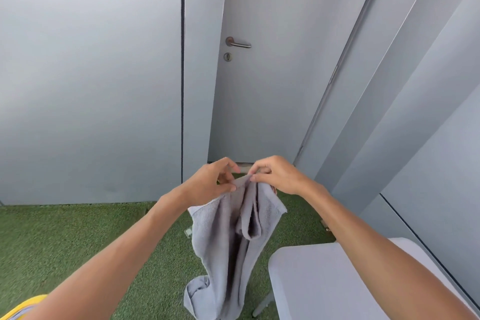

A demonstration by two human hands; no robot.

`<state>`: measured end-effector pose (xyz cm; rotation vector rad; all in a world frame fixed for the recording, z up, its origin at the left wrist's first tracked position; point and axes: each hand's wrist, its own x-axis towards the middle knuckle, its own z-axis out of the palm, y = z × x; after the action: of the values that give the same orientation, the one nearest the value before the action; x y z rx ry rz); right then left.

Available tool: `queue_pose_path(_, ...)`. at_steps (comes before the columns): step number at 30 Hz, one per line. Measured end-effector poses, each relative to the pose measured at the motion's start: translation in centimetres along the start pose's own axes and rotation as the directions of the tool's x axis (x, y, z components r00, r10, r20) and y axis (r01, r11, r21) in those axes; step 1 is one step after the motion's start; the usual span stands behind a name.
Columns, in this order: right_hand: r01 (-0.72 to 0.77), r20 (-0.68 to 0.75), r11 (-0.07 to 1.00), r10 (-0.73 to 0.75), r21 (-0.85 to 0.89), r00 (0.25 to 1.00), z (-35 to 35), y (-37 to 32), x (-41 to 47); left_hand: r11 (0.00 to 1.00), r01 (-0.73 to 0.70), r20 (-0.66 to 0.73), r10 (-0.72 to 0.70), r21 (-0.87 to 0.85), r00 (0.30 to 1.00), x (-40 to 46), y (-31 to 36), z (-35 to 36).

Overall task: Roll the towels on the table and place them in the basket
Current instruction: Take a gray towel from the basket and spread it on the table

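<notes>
A grey towel (220, 239) hangs in the air in front of me, bunched into loose folds, its lower end near the bottom of the frame. My left hand (213, 179) pinches the towel's top edge between thumb and fingers. My right hand (275, 175) pinches the same top edge right beside it, the two hands almost touching. The white table (324, 283) shows its rounded corner at the lower right, under my right forearm. No basket is plainly in view.
A grey door with a metal handle (239, 43) stands straight ahead, with grey wall panels on both sides. Green artificial turf (91, 236) covers the floor. A yellow rim (28, 304) shows at the bottom left corner.
</notes>
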<state>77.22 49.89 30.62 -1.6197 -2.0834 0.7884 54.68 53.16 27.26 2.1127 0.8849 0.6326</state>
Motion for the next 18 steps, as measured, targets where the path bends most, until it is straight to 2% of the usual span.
queue_pose_path(5, -0.04, -0.024, 0.998, 0.039, -0.054, 0.999, -0.8, 0.9, -0.8, 0.982, 0.134, 0.051, -0.142, 0.134, 0.989, -2.1, -2.7, -1.0)
queue_pose_path(11, -0.07, -0.033, 0.992, 0.067, -0.102, 0.997, -0.6, 1.6, -1.8, 0.953, 0.201, -0.029, -0.2, 0.225, 0.979, -3.2, -3.6, -2.2)
queue_pose_path(14, -0.089, -0.025, 0.99, 0.087, -0.113, 0.996, -0.2, 1.2, -2.5, 0.952, 0.199, -0.095, -0.181, 0.235, 0.979, -3.4, -2.7, -1.9)
queue_pose_path(18, -0.024, 0.041, 0.992, 0.029, -0.123, 0.999, 1.0, -0.6, -3.1, 0.972, 0.148, -0.186, -0.114, 0.184, 0.976, -3.5, -1.1, -0.1)
